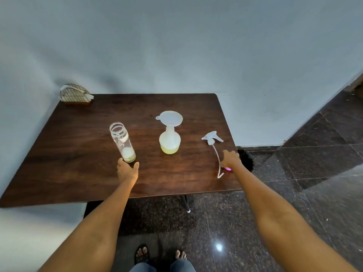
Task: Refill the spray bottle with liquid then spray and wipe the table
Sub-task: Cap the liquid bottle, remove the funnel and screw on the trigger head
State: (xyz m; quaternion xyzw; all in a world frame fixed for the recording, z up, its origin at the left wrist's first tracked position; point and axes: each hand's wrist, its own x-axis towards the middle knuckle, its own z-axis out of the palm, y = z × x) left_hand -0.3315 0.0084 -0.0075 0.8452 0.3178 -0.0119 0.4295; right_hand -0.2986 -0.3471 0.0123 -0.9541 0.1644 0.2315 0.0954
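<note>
**Two hands down, refill looks about done**

Left hand [127, 169] holds the clear glass jar's [122, 142] base on the dark wooden bench [78, 154]. Translucent plastic spray bottle [169, 141] stands mid-bench, white funnel [170, 118] in it. Right hand [229, 159] lies loosely open beside the white trigger sprayer head [212, 137]. I'd pull the funnel straight up, then screw that on.

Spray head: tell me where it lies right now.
In the head view, the spray head lies on the table right of the funnel-topped spray bottle, beyond the right hand.
</note>
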